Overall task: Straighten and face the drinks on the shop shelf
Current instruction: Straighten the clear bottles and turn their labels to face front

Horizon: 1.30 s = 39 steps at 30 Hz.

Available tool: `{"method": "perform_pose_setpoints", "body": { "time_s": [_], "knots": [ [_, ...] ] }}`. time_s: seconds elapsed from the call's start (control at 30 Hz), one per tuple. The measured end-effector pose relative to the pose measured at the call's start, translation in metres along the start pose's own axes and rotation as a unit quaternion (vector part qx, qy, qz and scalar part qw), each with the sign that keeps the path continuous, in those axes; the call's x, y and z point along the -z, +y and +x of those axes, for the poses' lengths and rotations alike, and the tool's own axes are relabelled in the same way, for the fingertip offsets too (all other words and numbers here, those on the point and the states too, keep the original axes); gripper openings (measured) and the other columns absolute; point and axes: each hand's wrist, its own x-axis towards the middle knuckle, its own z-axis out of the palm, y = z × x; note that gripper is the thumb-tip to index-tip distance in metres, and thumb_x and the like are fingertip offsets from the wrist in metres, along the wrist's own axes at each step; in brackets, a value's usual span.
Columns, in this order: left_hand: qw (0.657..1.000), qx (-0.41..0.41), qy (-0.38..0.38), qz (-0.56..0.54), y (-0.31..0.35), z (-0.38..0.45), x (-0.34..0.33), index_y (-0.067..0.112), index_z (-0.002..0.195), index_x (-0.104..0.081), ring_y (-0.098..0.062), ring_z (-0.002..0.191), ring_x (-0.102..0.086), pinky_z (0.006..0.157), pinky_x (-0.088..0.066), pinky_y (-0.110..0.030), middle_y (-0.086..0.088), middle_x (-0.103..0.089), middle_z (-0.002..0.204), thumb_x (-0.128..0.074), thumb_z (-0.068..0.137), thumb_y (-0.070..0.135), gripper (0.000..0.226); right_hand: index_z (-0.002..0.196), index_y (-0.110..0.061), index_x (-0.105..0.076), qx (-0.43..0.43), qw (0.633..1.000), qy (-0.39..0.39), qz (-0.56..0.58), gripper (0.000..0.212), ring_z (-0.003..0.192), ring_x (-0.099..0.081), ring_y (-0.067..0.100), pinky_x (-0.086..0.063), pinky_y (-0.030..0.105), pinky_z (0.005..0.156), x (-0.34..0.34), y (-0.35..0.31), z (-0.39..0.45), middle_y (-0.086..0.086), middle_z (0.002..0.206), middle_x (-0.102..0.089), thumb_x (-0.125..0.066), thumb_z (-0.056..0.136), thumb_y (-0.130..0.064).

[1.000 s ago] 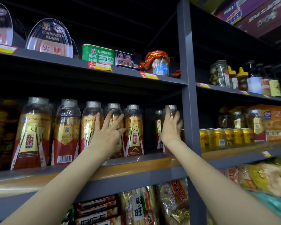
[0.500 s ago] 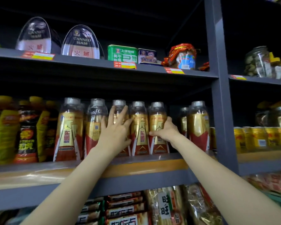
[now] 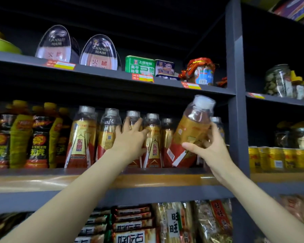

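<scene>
A row of gold-and-red drink bottles (image 3: 82, 137) with clear tops stands on the middle shelf (image 3: 98, 181). My right hand (image 3: 209, 148) grips one such bottle (image 3: 191, 130) around its lower half; it is lifted and tilted, cap to the upper right, label side turned away. My left hand (image 3: 130, 139) rests spread against the third and fourth bottles (image 3: 154, 142) in the row, fingers on their shoulders. Another bottle (image 3: 217, 123) stands behind my right hand near the upright post.
Yellow-and-black tiger drink bottles (image 3: 37, 137) fill the shelf's left. A grey upright post (image 3: 237, 120) bounds the bay on the right, with yellow cans (image 3: 277, 158) beyond. Canned ham and tins (image 3: 139, 65) sit on the shelf above; snack packs (image 3: 172, 223) lie below.
My right hand has taken a bottle from the right end of the row, lifting and tilting it toward me. My left hand stays on the middle bottles. The view shifted slightly.
</scene>
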Motion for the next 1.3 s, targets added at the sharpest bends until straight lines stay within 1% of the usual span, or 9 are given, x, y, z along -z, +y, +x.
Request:
{"method": "perform_pose_setpoints", "body": {
  "time_s": [0.13,0.27,0.37,0.5,0.6,0.8,1.03,1.2,1.3],
  "knots": [
    [0.944,-0.017,0.052,-0.327,0.016,-0.012,0.038,0.022,0.131,-0.050,-0.020,0.128,-0.040,0.106,-0.032,-0.038,-0.001,-0.046,0.139,-0.042,0.096,0.035,0.037,0.134,-0.021,-0.043,-0.036,0.976,0.026,0.211,0.077,0.106,-0.064,0.013,-0.054,0.031,0.082,0.000,-0.024,-0.005,0.000,0.120,-0.062,-0.072,0.063,-0.016],
    [0.674,0.033,-0.192,-0.712,0.032,-0.036,0.061,0.025,0.124,-0.051,-0.021,0.106,-0.062,0.095,-0.048,-0.039,-0.002,-0.062,0.119,-0.059,0.083,0.043,0.046,0.132,-0.017,-0.047,-0.101,0.932,0.013,0.348,0.061,0.093,-0.069,0.016,-0.058,0.031,0.069,-0.005,-0.050,0.004,0.004,0.113,-0.067,-0.064,0.073,-0.017],
    [0.608,0.044,-0.131,-0.782,0.033,-0.046,0.060,0.022,0.121,-0.052,-0.024,0.098,-0.067,0.085,-0.056,-0.036,-0.008,-0.063,0.116,-0.069,0.072,0.034,0.053,0.126,-0.018,-0.051,-0.133,0.937,-0.037,0.321,0.052,0.101,-0.067,0.022,-0.057,0.039,0.080,-0.004,-0.061,0.000,0.009,0.121,-0.065,-0.064,0.076,-0.021],
    [0.773,-0.027,0.129,-0.621,0.020,-0.056,0.061,0.036,0.120,-0.045,-0.004,0.102,-0.057,0.081,-0.053,-0.019,0.011,-0.053,0.112,-0.077,0.073,0.021,0.059,0.125,-0.007,-0.053,-0.259,0.914,-0.042,0.310,0.044,0.098,-0.066,0.038,-0.056,0.046,0.079,-0.006,-0.065,-0.012,0.024,0.116,-0.063,-0.064,0.083,-0.018],
    [0.834,-0.134,0.157,-0.511,0.013,-0.067,0.063,0.040,0.128,-0.035,0.002,0.114,-0.046,0.094,-0.047,-0.020,0.018,-0.047,0.122,-0.081,0.068,0.020,0.078,0.126,-0.004,-0.051,-0.322,0.861,-0.028,0.392,0.052,0.099,-0.064,0.042,-0.058,0.051,0.067,-0.017,-0.061,-0.020,0.029,0.116,-0.060,-0.067,0.081,-0.024],
    [0.789,-0.068,0.130,-0.597,0.017,-0.082,0.055,0.036,0.128,-0.035,0.001,0.111,-0.050,0.074,-0.045,-0.003,0.013,-0.044,0.126,-0.081,0.069,0.018,0.077,0.124,-0.003,-0.054,-0.291,0.845,0.019,0.448,0.052,0.104,-0.063,0.039,-0.057,0.053,0.074,-0.031,-0.056,-0.028,0.027,0.117,-0.062,-0.067,0.082,-0.032],
    [0.707,-0.044,0.050,-0.704,0.023,-0.093,0.056,0.034,0.123,-0.047,0.001,0.099,-0.059,0.071,-0.054,-0.016,0.010,-0.055,0.118,-0.080,0.067,0.023,0.065,0.127,-0.010,-0.052,-0.204,0.906,0.009,0.372,0.058,0.105,-0.065,0.026,-0.053,0.044,0.088,-0.027,-0.065,-0.035,0.014,0.116,-0.067,-0.065,0.074,-0.029],
    [0.879,-0.187,0.177,-0.400,0.009,-0.082,0.057,0.039,0.127,-0.040,-0.006,0.122,-0.040,0.101,-0.042,-0.024,0.012,-0.039,0.133,-0.081,0.068,0.019,0.074,0.125,-0.009,-0.050,-0.281,0.897,-0.016,0.341,0.054,0.104,-0.061,0.040,-0.054,0.052,0.081,-0.022,-0.077,-0.037,0.024,0.120,-0.058,-0.070,0.078,-0.024],
    [0.891,-0.225,0.153,-0.364,0.012,-0.082,0.057,0.037,0.134,-0.031,-0.010,0.126,-0.036,0.103,-0.037,-0.023,0.014,-0.034,0.136,-0.078,0.068,0.013,0.084,0.115,-0.005,-0.054,-0.301,0.880,0.028,0.367,0.044,0.097,-0.062,0.040,-0.055,0.055,0.072,-0.027,-0.080,-0.038,0.025,0.109,-0.060,-0.073,0.077,-0.017]
  ]
}}
